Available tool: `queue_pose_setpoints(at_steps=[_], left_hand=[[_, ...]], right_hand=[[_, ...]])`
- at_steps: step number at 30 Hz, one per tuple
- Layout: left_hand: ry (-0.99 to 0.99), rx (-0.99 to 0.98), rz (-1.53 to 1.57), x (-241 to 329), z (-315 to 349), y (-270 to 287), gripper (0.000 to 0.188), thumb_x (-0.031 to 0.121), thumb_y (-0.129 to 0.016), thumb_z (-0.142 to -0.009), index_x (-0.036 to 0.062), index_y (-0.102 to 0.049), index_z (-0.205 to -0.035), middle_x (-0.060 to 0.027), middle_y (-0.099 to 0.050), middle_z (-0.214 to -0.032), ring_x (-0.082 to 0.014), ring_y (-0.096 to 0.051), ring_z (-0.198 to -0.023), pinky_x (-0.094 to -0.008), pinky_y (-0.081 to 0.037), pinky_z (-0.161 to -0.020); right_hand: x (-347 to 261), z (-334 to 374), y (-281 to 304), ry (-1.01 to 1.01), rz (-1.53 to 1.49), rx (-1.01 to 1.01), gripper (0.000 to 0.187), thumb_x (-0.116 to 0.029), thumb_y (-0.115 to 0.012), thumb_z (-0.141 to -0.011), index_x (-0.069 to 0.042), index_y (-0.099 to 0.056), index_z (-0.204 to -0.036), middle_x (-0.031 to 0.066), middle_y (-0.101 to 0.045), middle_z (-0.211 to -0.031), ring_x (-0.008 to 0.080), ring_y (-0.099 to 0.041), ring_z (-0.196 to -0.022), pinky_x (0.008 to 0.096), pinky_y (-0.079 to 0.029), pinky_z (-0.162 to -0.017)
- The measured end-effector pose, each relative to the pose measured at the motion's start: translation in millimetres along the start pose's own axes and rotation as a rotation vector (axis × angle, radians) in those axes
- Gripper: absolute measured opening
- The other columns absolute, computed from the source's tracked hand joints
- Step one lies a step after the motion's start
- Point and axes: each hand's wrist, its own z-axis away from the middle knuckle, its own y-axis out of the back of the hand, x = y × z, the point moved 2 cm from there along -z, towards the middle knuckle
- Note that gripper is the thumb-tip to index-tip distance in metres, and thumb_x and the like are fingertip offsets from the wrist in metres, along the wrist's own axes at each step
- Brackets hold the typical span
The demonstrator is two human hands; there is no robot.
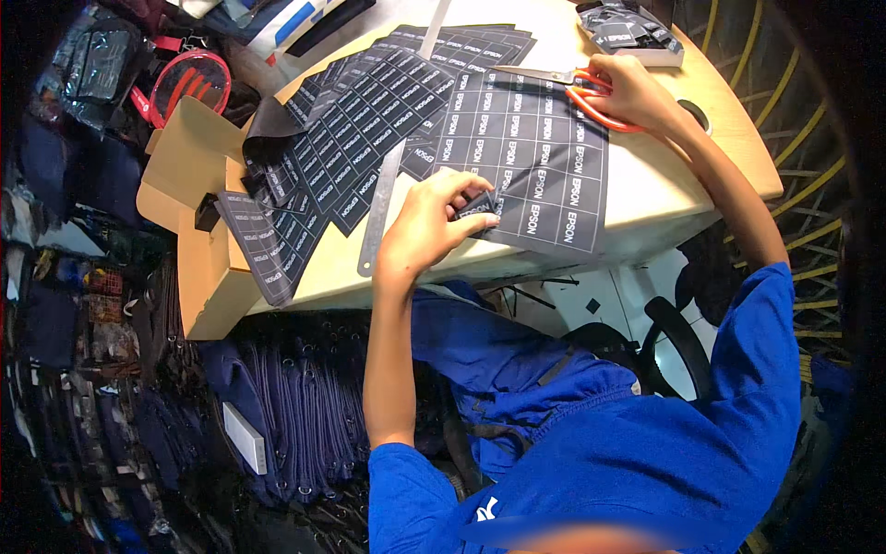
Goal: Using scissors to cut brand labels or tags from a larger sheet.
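Note:
A black sheet (554, 157) printed with a white grid of repeated labels lies at the table's near edge. My left hand (434, 217) pinches its near left part between thumb and fingers; whether that bit is cut loose, I cannot tell. My right hand (632, 92) grips scissors (544, 74) by their orange handles. Their blades point left across the sheet's far edge. Just left of my left hand, a steel ruler (377, 222) rests on the table.
More printed black sheets (369, 120) overlap at the left and back, with a second ruler (436, 30) on them. An open cardboard box (208, 258) stands at the left edge. At the back right sits a small box (655, 57) of cut pieces, nearer a tape roll (694, 114).

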Motion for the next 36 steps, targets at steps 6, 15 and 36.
queue_pose_setpoints(at_steps=[6, 15, 36], left_hand=[[0.113, 0.007, 0.072, -4, 0, 3, 0.032, 0.009, -0.075, -0.073, 0.0006, -0.065, -0.102, -0.0079, -0.066, -0.086, -0.0115, -0.06, -0.073, -0.0255, -0.049, -0.068], [-0.008, 0.088, 0.368, 24, -50, 35, 0.024, 0.003, -0.072, -0.076, -0.0041, -0.065, -0.097, -0.0008, -0.063, -0.081, -0.0055, -0.054, -0.074, -0.0202, -0.044, -0.065], [-0.599, 0.202, -0.266, 121, -339, -92, 0.047, 0.033, -0.069, -0.08, 0.0017, -0.061, -0.114, -0.0231, -0.06, -0.112, -0.036, -0.058, -0.105, -0.0401, -0.047, -0.089]], right_hand=[[0, 1, 2, 0.06, -0.031, -0.046, 0.035, -0.025, -0.072, -0.077, 0.004, -0.053, -0.075, 0.02, -0.052, -0.059, 0.0255, -0.049, -0.051, 0.0355, -0.04, -0.05], [7, 7, -4, 0.058, -0.124, -0.001, 0.032, -0.022, -0.071, -0.078, 0.003, -0.051, -0.078, 0.0183, -0.052, -0.062, 0.0259, -0.05, -0.053, 0.0347, -0.042, -0.053], [5, 3, -7, -0.003, -0.12, -0.21, 0.041, -0.036, -0.07, -0.072, -0.001, -0.062, -0.092, 0.0197, -0.065, -0.081, 0.0369, -0.063, -0.075, 0.0451, -0.05, -0.068]])
